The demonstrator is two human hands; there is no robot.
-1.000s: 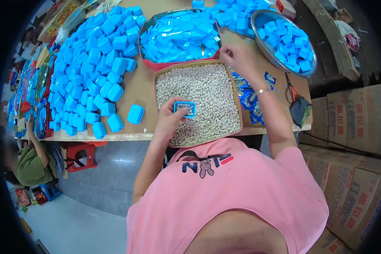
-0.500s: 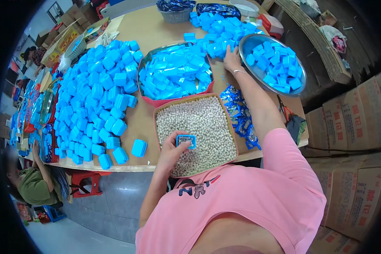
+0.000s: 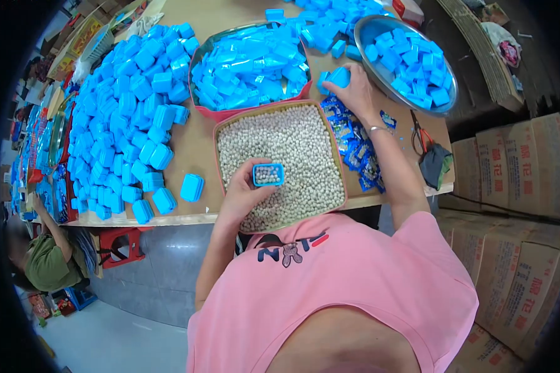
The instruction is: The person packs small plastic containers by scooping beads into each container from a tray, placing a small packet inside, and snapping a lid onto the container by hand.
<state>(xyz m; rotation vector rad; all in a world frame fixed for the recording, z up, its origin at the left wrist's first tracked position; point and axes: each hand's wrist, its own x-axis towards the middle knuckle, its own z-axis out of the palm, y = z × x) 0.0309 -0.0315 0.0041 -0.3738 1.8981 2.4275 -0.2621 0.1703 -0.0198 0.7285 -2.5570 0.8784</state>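
Note:
Over a square tray of small pale balls (image 3: 305,155), my left hand (image 3: 241,194) is closed round a small open blue box (image 3: 269,184) with some balls inside. My right hand (image 3: 358,94) is beyond the tray, its fingers closed on a blue plastic box piece (image 3: 340,77); whether it is a lid or a base cannot be told. Blue-printed small packets (image 3: 354,152) lie below my right wrist. Just left of that hand stands a red-rimmed container (image 3: 221,114) full of flat blue plastic pieces.
A large heap of closed blue boxes (image 3: 121,112) covers the left of the table. A metal bowl (image 3: 447,107) of blue pieces sits at the right, near orange-handled scissors (image 3: 424,133) and a dark cloth (image 3: 434,166). Cartons (image 3: 519,158) stack at the right; a person (image 3: 50,261) sits at the left.
My right hand has come back toward me from the far blue pile, now with a blue piece in it. My left hand still holds the box, and its contents show more. The view has shifted.

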